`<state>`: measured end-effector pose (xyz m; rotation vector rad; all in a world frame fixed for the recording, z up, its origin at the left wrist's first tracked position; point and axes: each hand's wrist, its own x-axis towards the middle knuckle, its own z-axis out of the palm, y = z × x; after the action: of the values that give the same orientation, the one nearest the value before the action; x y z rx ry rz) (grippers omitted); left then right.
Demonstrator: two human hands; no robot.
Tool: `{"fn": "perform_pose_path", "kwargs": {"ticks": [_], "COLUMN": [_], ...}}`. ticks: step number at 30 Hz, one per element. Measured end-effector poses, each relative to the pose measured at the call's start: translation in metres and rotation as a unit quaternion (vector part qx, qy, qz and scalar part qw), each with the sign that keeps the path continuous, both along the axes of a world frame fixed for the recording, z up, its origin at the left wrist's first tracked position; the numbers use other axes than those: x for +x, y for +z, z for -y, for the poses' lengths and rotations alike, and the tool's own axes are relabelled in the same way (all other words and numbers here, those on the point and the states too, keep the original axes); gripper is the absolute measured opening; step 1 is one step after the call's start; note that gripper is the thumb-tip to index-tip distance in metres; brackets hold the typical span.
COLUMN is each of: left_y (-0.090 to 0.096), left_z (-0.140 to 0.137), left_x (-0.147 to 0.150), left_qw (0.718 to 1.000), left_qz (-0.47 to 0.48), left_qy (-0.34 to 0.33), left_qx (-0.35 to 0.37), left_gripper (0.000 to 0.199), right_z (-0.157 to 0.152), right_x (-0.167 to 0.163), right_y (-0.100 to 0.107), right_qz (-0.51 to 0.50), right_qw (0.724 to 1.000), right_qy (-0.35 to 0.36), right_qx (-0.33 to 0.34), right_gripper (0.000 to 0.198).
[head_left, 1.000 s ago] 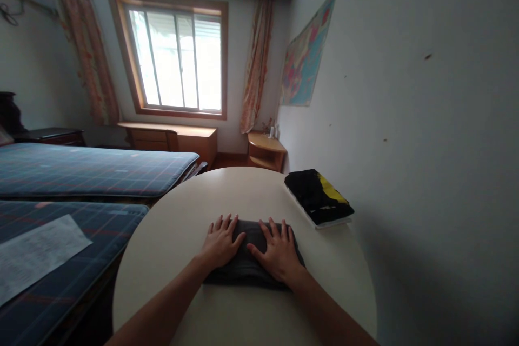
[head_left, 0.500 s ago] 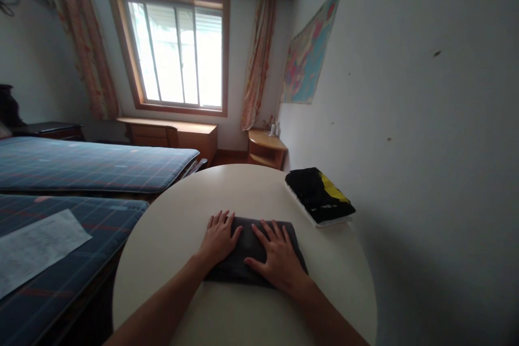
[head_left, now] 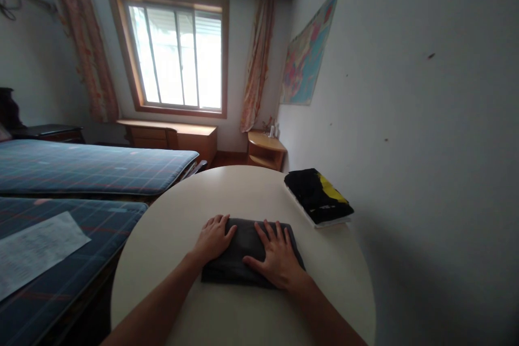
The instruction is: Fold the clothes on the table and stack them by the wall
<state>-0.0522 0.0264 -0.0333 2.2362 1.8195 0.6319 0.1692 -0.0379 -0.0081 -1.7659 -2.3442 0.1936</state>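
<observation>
A folded dark grey cloth (head_left: 243,242) lies flat on the round cream table (head_left: 243,194), near its front. My left hand (head_left: 213,237) rests palm down at the cloth's left end, fingers partly on the table. My right hand (head_left: 277,255) lies flat on the cloth's right half, fingers spread. Neither hand grips anything.
A folded black and yellow garment (head_left: 318,194) sits on a white stack at the table's right edge by the wall. Two beds with blue plaid mattresses (head_left: 93,165) stand to the left, a sheet of paper (head_left: 36,251) on the nearer one. A window, wooden desk and corner shelf are at the back.
My left hand has slid left toward the cloth's left end. My right hand has shifted slightly toward me on the cloth. The cloth stays in place.
</observation>
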Motion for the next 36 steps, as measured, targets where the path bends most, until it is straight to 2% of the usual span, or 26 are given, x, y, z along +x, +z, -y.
{"fn": "perform_pose_path", "kwargs": {"ticks": [5, 9, 11, 14, 18, 21, 24, 27, 30, 33, 36], "left_y": [0.001, 0.006, 0.009, 0.014, 0.018, 0.013, -0.001, -0.017, -0.028, -0.029, -0.025], "left_z": [-0.012, -0.013, -0.010, -0.006, -0.004, -0.008, -0.016, -0.022, -0.021, -0.015, -0.011], "left_x": [-0.011, -0.008, -0.005, -0.004, -0.003, 0.000, 0.005, 0.008, 0.011, 0.014, 0.016], "left_qw": [0.993, 0.984, 0.979, 0.966, 0.942, 0.924, 0.910, 0.929, 0.967, 0.988, 0.995], "left_qz": [0.109, 0.174, 0.199, 0.249, 0.324, 0.370, 0.406, 0.366, 0.253, 0.151, 0.099], "left_qy": [-0.040, -0.043, -0.039, -0.040, -0.060, -0.091, -0.088, -0.036, -0.014, -0.023, -0.027], "left_qx": [-0.013, 0.003, 0.021, 0.051, 0.064, 0.041, 0.019, 0.033, 0.025, 0.018, 0.005], "left_gripper": [0.041, 0.039, 0.037, 0.037, 0.039, 0.040, 0.045, 0.044, 0.049, 0.054, 0.056], "right_z": [-0.004, -0.031, -0.051, -0.080, -0.099, -0.101, -0.100, -0.101, -0.107, -0.118, -0.136], "right_x": [-0.001, -0.005, -0.004, 0.000, 0.012, 0.023, 0.036, 0.051, 0.064, 0.075, 0.090], "right_y": [0.011, 0.025, 0.031, 0.040, 0.053, 0.060, 0.067, 0.081, 0.102, 0.123, 0.143], "right_qz": [-0.012, -0.034, -0.050, -0.073, -0.059, -0.055, -0.051, -0.050, -0.057, -0.046, -0.035], "right_qw": [1.000, 0.999, 0.999, 0.990, 0.970, 0.965, 0.977, 0.991, 0.997, 0.999, 0.998], "right_qy": [-0.005, -0.022, 0.005, 0.088, 0.158, 0.176, 0.142, 0.078, 0.030, 0.004, -0.013], "right_qx": [0.016, 0.033, 0.004, -0.083, -0.175, -0.188, -0.148, -0.093, -0.044, 0.013, 0.048], "right_gripper": [0.090, 0.075, 0.069, 0.065, 0.065, 0.063, 0.059, 0.057, 0.054, 0.050, 0.048]}}
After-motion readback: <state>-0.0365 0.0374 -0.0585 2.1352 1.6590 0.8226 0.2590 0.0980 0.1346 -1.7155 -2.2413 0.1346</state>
